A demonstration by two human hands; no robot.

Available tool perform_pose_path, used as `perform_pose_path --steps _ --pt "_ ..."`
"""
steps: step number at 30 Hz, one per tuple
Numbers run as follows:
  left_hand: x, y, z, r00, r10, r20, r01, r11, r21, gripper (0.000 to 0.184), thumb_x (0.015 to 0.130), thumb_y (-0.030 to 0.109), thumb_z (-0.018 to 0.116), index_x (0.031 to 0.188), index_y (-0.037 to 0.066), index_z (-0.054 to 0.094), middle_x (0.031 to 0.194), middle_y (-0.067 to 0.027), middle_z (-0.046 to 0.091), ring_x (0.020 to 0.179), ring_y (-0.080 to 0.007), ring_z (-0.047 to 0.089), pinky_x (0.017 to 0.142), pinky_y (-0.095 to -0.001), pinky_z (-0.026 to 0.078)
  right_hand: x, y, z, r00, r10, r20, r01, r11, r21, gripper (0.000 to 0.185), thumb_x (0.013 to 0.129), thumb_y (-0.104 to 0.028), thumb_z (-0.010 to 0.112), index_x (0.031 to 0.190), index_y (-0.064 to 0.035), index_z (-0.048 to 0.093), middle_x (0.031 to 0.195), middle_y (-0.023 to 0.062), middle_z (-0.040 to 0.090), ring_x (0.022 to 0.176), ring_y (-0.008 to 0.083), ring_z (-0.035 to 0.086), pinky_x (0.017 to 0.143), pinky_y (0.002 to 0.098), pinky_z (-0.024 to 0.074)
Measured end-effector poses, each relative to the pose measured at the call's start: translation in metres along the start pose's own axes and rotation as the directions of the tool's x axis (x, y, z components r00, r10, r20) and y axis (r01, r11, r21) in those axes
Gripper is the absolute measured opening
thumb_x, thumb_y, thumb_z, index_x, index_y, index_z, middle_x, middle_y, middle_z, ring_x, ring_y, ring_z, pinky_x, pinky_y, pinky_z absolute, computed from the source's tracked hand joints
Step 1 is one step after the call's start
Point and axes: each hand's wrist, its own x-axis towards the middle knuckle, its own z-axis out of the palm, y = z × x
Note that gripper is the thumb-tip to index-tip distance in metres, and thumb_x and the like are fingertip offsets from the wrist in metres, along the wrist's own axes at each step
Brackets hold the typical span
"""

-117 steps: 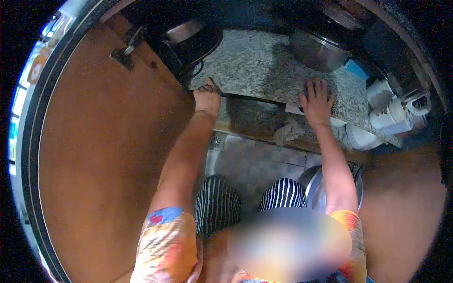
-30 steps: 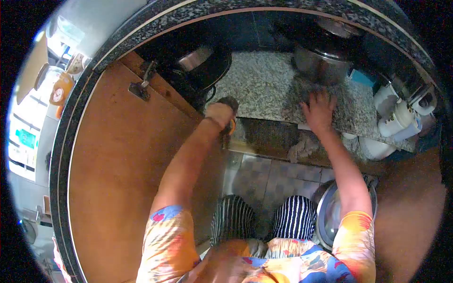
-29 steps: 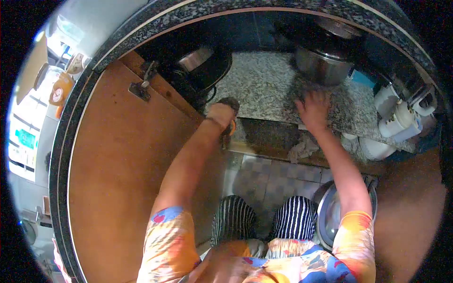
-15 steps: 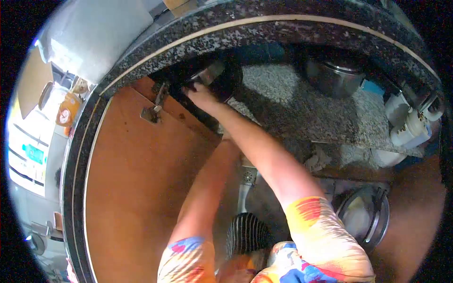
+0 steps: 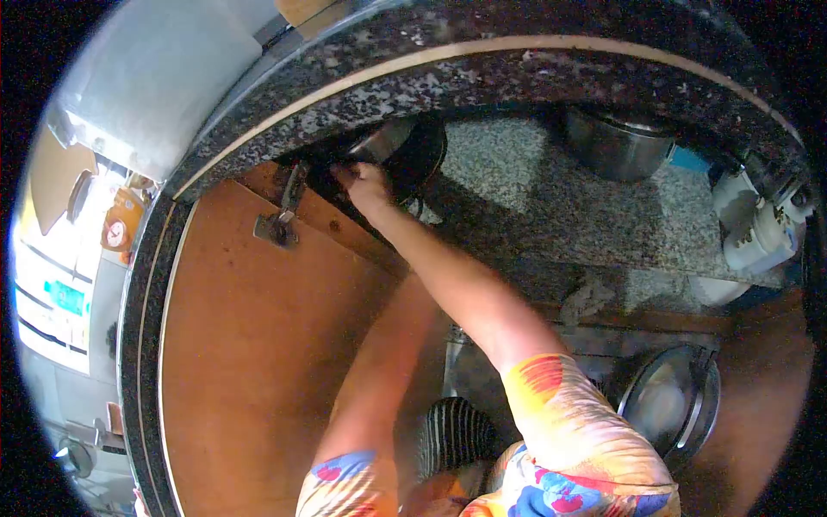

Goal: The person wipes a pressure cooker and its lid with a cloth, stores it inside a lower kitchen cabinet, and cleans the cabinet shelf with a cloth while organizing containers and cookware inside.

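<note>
My right hand (image 5: 369, 185) reaches into the back left of a low cupboard. Its fingers are bent at the lower edge of a grey metal pot (image 5: 392, 136), which sits against a larger dark round pan (image 5: 428, 159). Shadow and the counter edge hide part of both vessels. My left forearm (image 5: 388, 345) passes beneath the right one, and the left hand itself is hidden behind it.
An orange-brown cupboard door (image 5: 267, 362) with a metal hinge (image 5: 277, 226) stands at the left. On the granite shelf (image 5: 551, 207) are a steel pot (image 5: 620, 151) and white containers (image 5: 758, 241). Lower down lies a lidded pan (image 5: 668, 401). A dark granite counter edge (image 5: 413, 82) curves overhead.
The view has shifted slightly. My right hand stays by the pot at the back left, its fingers now lower along it. The left forearm has slid further behind the right one.
</note>
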Motion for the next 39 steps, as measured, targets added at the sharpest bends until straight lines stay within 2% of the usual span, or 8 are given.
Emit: perform_pose_path --steps 6,11,14,17,18,22,32,39 --pt "0.002 -0.002 0.002 1.000 0.007 -0.003 -0.007 1.000 -0.003 0.033 0.086 0.025 0.058 0.116 0.010 0.063 0.118 -0.0130 0.063 0.108 -0.0294 0.061 0.089 -0.0406 0.051 0.001 -0.028 -0.016 1.000 0.007 0.017 -0.009 0.993 0.118 0.037 0.083 -0.036 0.069 0.070 -0.0020 0.061 0.061 0.0023 0.055 0.056 0.0114 0.044 0.055 0.0300 0.0391" --pt "0.005 -0.002 0.003 1.000 0.021 0.004 -0.021 1.000 0.006 0.032 0.086 0.023 0.059 0.114 0.010 0.064 0.116 -0.0134 0.064 0.107 -0.0300 0.062 0.088 -0.0407 0.051 0.025 -0.034 -0.013 0.993 0.053 -0.106 -0.046 0.996 0.073 0.029 0.082 -0.030 0.071 0.072 -0.0038 0.064 0.063 0.0001 0.057 0.054 0.0095 0.048 0.051 0.0276 0.0388" --pt "0.004 -0.002 0.002 1.000 0.031 0.004 -0.031 0.999 0.007 0.031 0.085 0.023 0.059 0.113 0.009 0.065 0.115 -0.0136 0.064 0.106 -0.0303 0.062 0.087 -0.0407 0.052 0.034 -0.048 -0.025 0.994 0.084 -0.063 -0.052 0.915 0.399 0.022 0.080 -0.024 0.075 0.075 -0.0045 0.066 0.067 0.0002 0.060 0.053 0.0105 0.051 0.048 0.0269 0.0396" --pt "0.002 -0.002 0.003 0.999 0.037 0.011 -0.037 0.999 0.001 0.031 0.085 0.022 0.059 0.112 0.009 0.065 0.114 -0.0138 0.065 0.106 -0.0307 0.063 0.086 -0.0408 0.052 0.029 -0.068 -0.058 0.958 0.285 -0.015 -0.256 0.881 0.397 0.023 0.079 -0.022 0.076 0.071 -0.0043 0.064 0.065 0.0006 0.059 0.051 0.0105 0.050 0.045 0.0274 0.0379" --pt "0.003 -0.003 0.006 0.999 0.042 0.027 -0.042 0.999 0.015 0.030 0.084 0.022 0.059 0.111 0.009 0.065 0.114 -0.0139 0.065 0.105 -0.0308 0.063 0.086 -0.0408 0.052 0.025 -0.074 -0.070 0.968 0.251 -0.012 -0.218 0.862 0.458 0.027 0.079 -0.023 0.076 0.066 -0.0056 0.060 0.063 0.0002 0.057 0.049 0.0104 0.047 0.043 0.0288 0.0362" --pt "-0.001 -0.004 0.004 0.984 0.096 0.150 -0.120 0.979 0.163 0.020 0.082 0.018 0.061 0.094 0.008 0.073 0.105 -0.0105 0.069 0.100 -0.0284 0.066 0.083 -0.0391 0.053 0.004 -0.102 -0.112 0.953 0.284 -0.109 -0.213 0.879 0.428 0.036 0.079 -0.029 0.076 0.059 -0.0088 0.054 0.058 0.0012 0.053 0.046 0.0119 0.045 0.044 0.0290 0.0341" --pt "-0.017 0.015 -0.042 0.967 -0.058 0.247 0.005 0.978 0.209 0.023 0.089 0.021 0.053 0.098 0.014 0.073 0.103 -0.0072 0.070 0.096 -0.0248 0.067 0.080 -0.0385 0.054 -0.040 -0.138 -0.236 0.980 0.121 -0.155 -0.038 0.890 0.454 0.031 0.080 -0.031 0.074 0.065 -0.0100 0.056 0.055 -0.0008 0.051 0.048 0.0101 0.044 0.048 0.0255 0.0335" --pt "-0.025 0.030 -0.063 0.965 -0.071 0.251 0.003 0.965 0.262 0.028 0.091 0.032 0.051 0.097 0.015 0.073 0.101 -0.0077 0.070 0.093 -0.0269 0.067 0.079 -0.0388 0.054 -0.089 -0.152 -0.312 0.882 0.140 -0.450 -0.014 0.963 0.271 0.038 0.078 -0.033 0.075 0.055 -0.0128 0.052 0.053 -0.0012 0.049 0.050 0.0096 0.044 0.049 0.0254 0.0315"
